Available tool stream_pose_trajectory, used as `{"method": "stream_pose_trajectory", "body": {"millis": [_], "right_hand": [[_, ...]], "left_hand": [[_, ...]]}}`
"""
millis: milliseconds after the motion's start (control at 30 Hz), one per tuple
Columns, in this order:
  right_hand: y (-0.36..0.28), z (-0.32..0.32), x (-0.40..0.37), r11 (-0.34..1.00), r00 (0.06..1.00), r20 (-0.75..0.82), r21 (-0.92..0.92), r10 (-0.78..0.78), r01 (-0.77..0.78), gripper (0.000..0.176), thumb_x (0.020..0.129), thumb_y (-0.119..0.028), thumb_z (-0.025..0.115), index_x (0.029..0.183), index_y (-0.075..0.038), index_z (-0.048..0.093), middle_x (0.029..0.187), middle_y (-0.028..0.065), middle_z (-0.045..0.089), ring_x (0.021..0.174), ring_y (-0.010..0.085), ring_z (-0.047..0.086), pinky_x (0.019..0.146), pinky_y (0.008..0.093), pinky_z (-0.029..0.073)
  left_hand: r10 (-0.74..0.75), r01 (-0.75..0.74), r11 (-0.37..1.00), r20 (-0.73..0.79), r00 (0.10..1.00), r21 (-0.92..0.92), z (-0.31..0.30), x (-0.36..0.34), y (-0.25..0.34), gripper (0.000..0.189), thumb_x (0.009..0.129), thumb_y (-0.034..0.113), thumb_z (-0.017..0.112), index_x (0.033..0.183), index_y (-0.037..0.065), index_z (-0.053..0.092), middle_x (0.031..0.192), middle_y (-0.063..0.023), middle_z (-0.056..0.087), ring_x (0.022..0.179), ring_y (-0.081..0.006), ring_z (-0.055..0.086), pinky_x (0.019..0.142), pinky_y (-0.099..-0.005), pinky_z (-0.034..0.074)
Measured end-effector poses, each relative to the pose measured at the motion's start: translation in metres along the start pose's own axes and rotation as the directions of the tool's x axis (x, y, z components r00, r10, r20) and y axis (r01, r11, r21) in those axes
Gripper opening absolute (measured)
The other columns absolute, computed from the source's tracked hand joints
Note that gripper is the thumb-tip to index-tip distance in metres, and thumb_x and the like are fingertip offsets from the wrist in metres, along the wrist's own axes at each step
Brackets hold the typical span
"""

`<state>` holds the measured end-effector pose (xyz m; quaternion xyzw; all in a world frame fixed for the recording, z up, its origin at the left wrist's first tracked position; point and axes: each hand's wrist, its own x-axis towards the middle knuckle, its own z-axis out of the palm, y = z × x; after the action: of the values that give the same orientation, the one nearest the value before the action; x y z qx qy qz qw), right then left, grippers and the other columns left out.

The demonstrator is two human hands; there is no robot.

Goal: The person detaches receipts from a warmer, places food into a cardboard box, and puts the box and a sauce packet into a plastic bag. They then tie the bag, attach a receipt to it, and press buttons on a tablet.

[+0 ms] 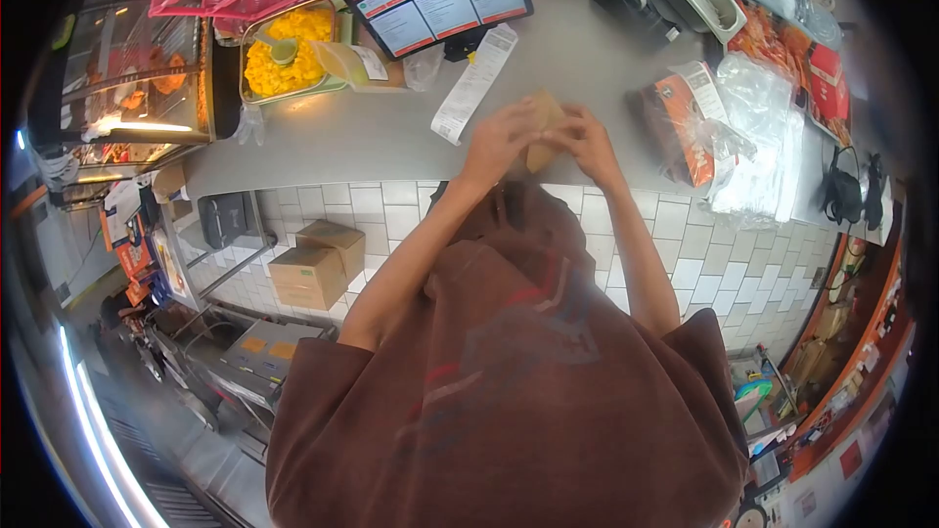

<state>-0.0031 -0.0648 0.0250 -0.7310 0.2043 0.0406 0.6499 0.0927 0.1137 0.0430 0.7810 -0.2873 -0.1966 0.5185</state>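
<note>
Head view. Left hand point(499, 142) and right hand point(589, 142) both grip a brown paper packet point(541, 125), fingers curled over its sides. The packet is over the grey counter point(372, 132) near the front edge; I cannot tell whether it is resting or lifted.

Risk (judgement): with the packet this close to the lip, a slackened grip could tip it off the counter. An elbow sweep could drag the receipt point(474, 83) lying just beside the left hand.

Packet: tan, creased, matte paper. Contents hidden, and the fingers cover much of it.

Left hand point(497, 142) and right hand point(590, 144) hold what seems a brown packet point(543, 122) at the counter point(372, 137).
</note>
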Motion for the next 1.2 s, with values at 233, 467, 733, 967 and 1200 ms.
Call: {"method": "stream_pose_trajectory", "body": {"millis": [233, 467, 733, 967, 1200], "right_hand": [[0.001, 0.020, -0.002, 0.999, 0.988, -0.151, -0.033, -0.020, 0.015, 0.029, 0.081, -0.028, 0.079, 0.097, -0.003, 0.077, 0.126, 0.0185, 0.060, 0.115, 0.0297, 0.059, 0.094, 0.0400, 0.049], [0.003, 0.044, 0.008, 0.999, 0.935, -0.354, -0.028, 0.033, -0.046, 0.028, 0.086, -0.029, 0.073, 0.096, -0.004, 0.077, 0.120, 0.0194, 0.064, 0.108, 0.0333, 0.063, 0.094, 0.0387, 0.048], [0.004, 0.023, -0.005, 0.989, 0.969, -0.219, -0.115, -0.115, 0.092, 0.024, 0.089, -0.022, 0.069, 0.095, 0.000, 0.072, 0.117, 0.0211, 0.065, 0.103, 0.0345, 0.064, 0.091, 0.0396, 0.049], [-0.038, 0.019, -0.021, 0.958, 0.945, -0.230, -0.108, 0.234, -0.264, 0.029, 0.086, -0.021, 0.072, 0.103, 0.001, 0.068, 0.112, 0.0224, 0.065, 0.100, 0.0329, 0.065, 0.087, 0.0401, 0.050], [-0.049, 0.034, -0.035, 0.545, 0.947, -0.038, -0.825, -0.319, 0.150, 0.095, 0.065, -0.022, 0.086, 0.145, -0.010, 0.037, 0.142, 0.0200, 0.042, 0.132, 0.0390, 0.040, 0.103, 0.0514, 0.040]], "left_hand": [[-0.057, 0.061, 0.985, -0.026, 0.998, 0.159, 0.001, 0.004, 0.006, 0.015, 0.086, 0.011, 0.070, 0.089, -0.004, 0.068, 0.119, -0.0171, 0.057, 0.112, -0.0347, 0.057, 0.094, -0.0413, 0.046], [-0.081, 0.085, 0.995, -0.073, 0.994, 0.052, 0.006, -0.001, 0.002, 0.013, 0.087, 0.009, 0.068, 0.093, -0.002, 0.065, 0.123, -0.0180, 0.053, 0.110, -0.0362, 0.057, 0.092, -0.0425, 0.046], [-0.042, 0.051, 0.996, -0.112, 0.993, 0.077, 0.018, 0.003, -0.021, 0.020, 0.085, 0.015, 0.072, 0.095, 0.000, 0.065, 0.123, -0.0167, 0.054, 0.111, -0.0346, 0.057, 0.093, -0.0413, 0.046], [0.196, -0.324, 0.785, 0.286, 0.938, 0.527, -0.009, 0.001, -0.001, 0.093, 0.072, 0.041, 0.081, 0.147, 0.007, 0.037, 0.145, -0.0195, 0.042, 0.135, -0.0415, 0.038, 0.109, -0.0476, 0.034], [0.263, -0.311, 0.944, 0.315, 0.912, 0.113, -0.023, 0.009, -0.017, 0.102, 0.070, 0.040, 0.079, 0.153, 0.006, 0.029, 0.151, -0.0190, 0.036, 0.141, -0.0417, 0.029, 0.116, -0.0515, 0.023]]}}
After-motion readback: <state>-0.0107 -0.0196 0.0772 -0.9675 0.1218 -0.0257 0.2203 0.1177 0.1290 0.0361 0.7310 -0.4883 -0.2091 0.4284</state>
